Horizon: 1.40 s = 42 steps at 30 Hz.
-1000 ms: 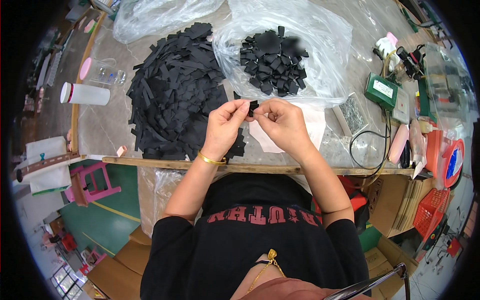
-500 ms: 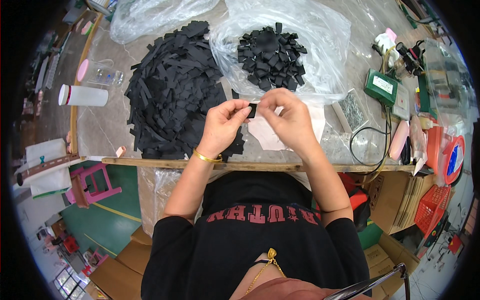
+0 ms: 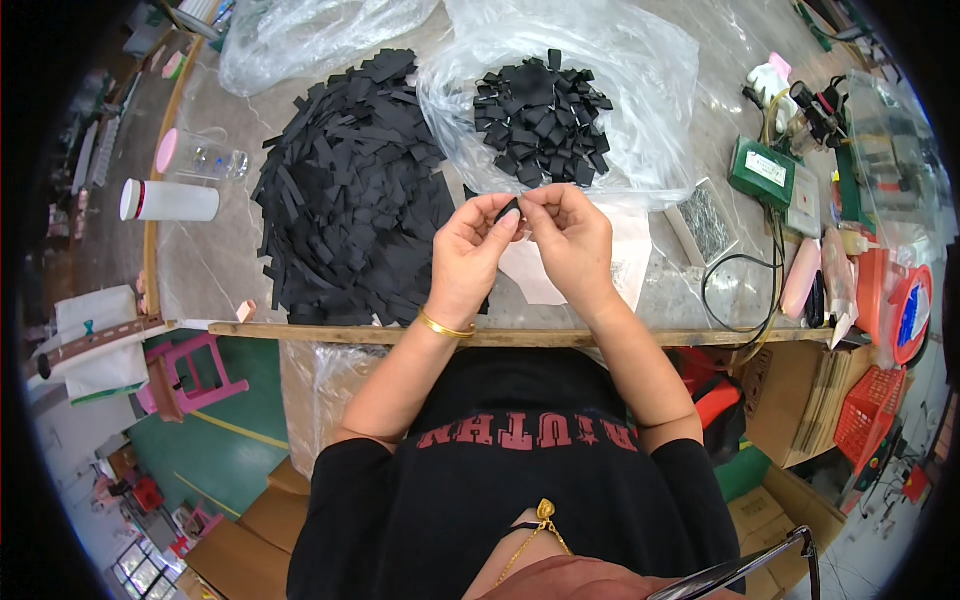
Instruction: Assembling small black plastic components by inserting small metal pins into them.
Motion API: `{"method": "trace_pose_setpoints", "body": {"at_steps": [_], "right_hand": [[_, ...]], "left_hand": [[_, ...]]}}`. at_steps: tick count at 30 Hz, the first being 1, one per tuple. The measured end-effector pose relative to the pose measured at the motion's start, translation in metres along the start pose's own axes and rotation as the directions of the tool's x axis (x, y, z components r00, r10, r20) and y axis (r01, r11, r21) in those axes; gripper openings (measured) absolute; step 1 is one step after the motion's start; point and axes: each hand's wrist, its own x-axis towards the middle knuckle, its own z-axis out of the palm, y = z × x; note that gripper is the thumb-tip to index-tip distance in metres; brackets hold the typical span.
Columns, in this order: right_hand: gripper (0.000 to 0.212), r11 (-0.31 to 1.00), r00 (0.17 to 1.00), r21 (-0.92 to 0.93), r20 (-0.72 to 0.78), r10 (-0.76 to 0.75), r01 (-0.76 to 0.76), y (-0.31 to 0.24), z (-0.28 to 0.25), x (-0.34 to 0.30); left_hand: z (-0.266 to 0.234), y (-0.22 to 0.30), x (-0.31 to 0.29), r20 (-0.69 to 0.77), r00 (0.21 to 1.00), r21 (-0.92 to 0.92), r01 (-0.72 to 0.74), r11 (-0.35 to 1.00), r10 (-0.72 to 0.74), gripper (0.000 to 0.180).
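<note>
My left hand pinches a small folded black fabric strip between thumb and fingers. My right hand meets it from the other side, thumb and forefinger pressed together at the strip's edge; whatever lies in that pinch is too small to make out. Left of my hands spreads a big heap of flat black strips. Beyond them, a heap of folded black pieces lies on a clear plastic bag. A pale sheet is under my right hand.
To the right stand a shallow box of small metal pieces, a green box and a looped black cable. A white bottle and a pink-lidded clear jar lie at left. The wooden table edge runs before me.
My left hand has shifted right and tilted the black strip, which now looks folded narrower. The fingers of my right hand have come down and closed in against it.
</note>
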Motion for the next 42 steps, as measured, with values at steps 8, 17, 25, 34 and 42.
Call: {"method": "trace_pose_setpoints", "body": {"at_steps": [8, 17, 25, 34, 42], "right_hand": [[0.007, 0.978, 0.988, -0.141, 0.029, -0.152, 0.155, 0.006, -0.012, 0.006], [0.014, 0.948, 0.913, -0.04, 0.259, 0.314, -0.315, -0.008, -0.019, 0.005], [0.016, 0.934, 0.896, -0.06, 0.268, 0.355, -0.352, -0.008, -0.018, 0.007], [0.018, 0.919, 0.882, -0.094, 0.259, 0.394, -0.383, -0.011, -0.02, 0.007], [0.018, 0.939, 0.909, -0.121, 0.235, 0.343, -0.323, -0.011, -0.02, 0.003]], "left_hand": [[-0.005, -0.003, 0.006, -0.071, 0.995, 0.091, -0.069, 0.993, 0.076, 0.014], [-0.017, -0.001, 0.009, 0.002, 0.998, 0.099, -0.066, 0.993, 0.067, 0.013], [-0.02, 0.003, 0.009, 0.035, 0.998, 0.161, -0.064, 0.985, 0.059, 0.013], [-0.018, 0.003, 0.007, 0.053, 0.996, 0.217, -0.087, 0.972, 0.077, 0.013], [-0.016, -0.001, 0.006, 0.054, 0.992, 0.281, -0.129, 0.951, 0.118, 0.012]]}}
